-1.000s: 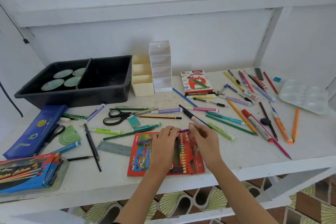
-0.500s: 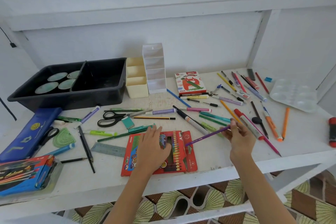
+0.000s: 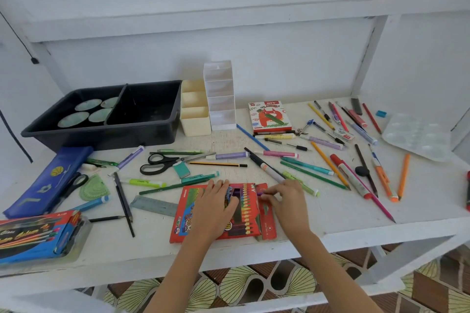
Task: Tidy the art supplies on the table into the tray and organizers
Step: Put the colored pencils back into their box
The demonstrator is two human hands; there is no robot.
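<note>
At the near left a blue pencil pack [image 3: 38, 236] is cut off by the frame, its slanted lettering too blurred to read. Beyond the table's front edge the left hand [image 3: 216, 211] lies flat, fingers straight, on the red pencil box [image 3: 189, 216], covering much of its print, while the right hand [image 3: 290, 204] pinches a mostly hidden purple pencil [image 3: 261, 191] at the box's open top. Farther back a carton [image 3: 269, 117] reads "OIL PASTELS", and the black tray [image 3: 101, 134] holds four round pale dishes [image 3: 73, 119] in its left compartment, beside a cream organizer [image 3: 195, 119] and a white organizer [image 3: 221, 99].
</note>
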